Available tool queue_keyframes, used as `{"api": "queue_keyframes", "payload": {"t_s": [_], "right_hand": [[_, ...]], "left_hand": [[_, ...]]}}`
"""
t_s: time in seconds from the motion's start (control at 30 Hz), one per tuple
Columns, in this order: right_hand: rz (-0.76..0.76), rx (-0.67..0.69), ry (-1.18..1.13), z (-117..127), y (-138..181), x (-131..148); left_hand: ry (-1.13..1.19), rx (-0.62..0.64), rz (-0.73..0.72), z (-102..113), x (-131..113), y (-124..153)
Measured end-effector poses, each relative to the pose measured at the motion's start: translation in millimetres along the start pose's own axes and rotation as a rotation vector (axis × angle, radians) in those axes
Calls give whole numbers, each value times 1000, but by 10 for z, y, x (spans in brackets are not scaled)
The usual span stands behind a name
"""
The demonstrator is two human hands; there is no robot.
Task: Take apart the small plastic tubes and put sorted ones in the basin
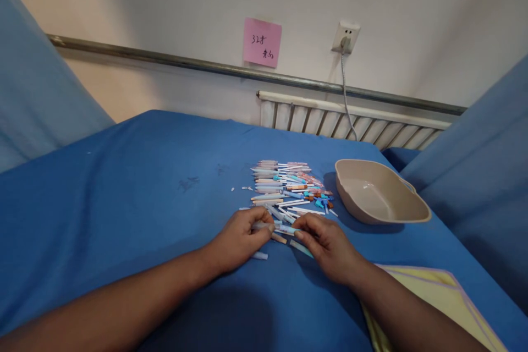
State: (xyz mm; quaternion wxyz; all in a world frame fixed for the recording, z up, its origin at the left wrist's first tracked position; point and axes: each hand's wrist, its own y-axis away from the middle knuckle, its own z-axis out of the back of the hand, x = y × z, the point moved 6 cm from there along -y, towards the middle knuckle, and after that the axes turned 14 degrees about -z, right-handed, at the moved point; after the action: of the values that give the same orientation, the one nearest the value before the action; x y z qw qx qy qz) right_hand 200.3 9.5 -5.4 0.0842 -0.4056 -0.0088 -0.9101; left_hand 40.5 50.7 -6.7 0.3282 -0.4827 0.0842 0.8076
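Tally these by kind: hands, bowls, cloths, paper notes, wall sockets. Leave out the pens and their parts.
Hands: 2 (left hand, right hand)
Bowls: 1 (beige bowl)
Cloths: 1 (folded yellow cloth, besides the blue table cover)
Paper notes: 1 (pink note)
Wall sockets: 1 (white socket)
Total: 6

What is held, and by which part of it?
A pen-like thing: left hand pinches its left part, right hand its right end; one piece or two, unclear.
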Motion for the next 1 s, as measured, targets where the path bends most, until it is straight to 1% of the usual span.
{"api": "queue_keyframes", "payload": {"t_s": [0.17, 0.27, 0.43, 0.5, 0.6, 0.67, 0.73, 0.8, 0.9, 1.0], "right_hand": [[133, -47, 123, -17, 53, 92], [162, -60, 174, -32, 79, 107], [148, -53, 135, -26, 77, 115], [98, -29, 65, -25, 52, 92], [-21, 49, -57, -55, 9, 17], [-62, 77, -97, -72, 1, -12], [-46, 40, -85, -56, 15, -1], [-2, -7, -26, -42, 45, 40], [56, -4, 71, -65, 84, 100], [80, 0, 113, -68, 91, 116]], "left_hand": [[-61, 52, -45, -26, -68, 16], [-101, 71, -70, -32, -88, 24], [-116, 94, -87, -40, -68, 35], [-108, 115, -104, -44, -75, 43], [-91, 149, -131, -44, -104, 50], [-65, 164, -130, -43, -113, 48], [0, 160, -108, -49, -101, 40], [86, 144, -73, -65, -76, 32], [185, 128, -32, -104, -48, 29], [202, 126, -34, -124, -60, 35]]}}
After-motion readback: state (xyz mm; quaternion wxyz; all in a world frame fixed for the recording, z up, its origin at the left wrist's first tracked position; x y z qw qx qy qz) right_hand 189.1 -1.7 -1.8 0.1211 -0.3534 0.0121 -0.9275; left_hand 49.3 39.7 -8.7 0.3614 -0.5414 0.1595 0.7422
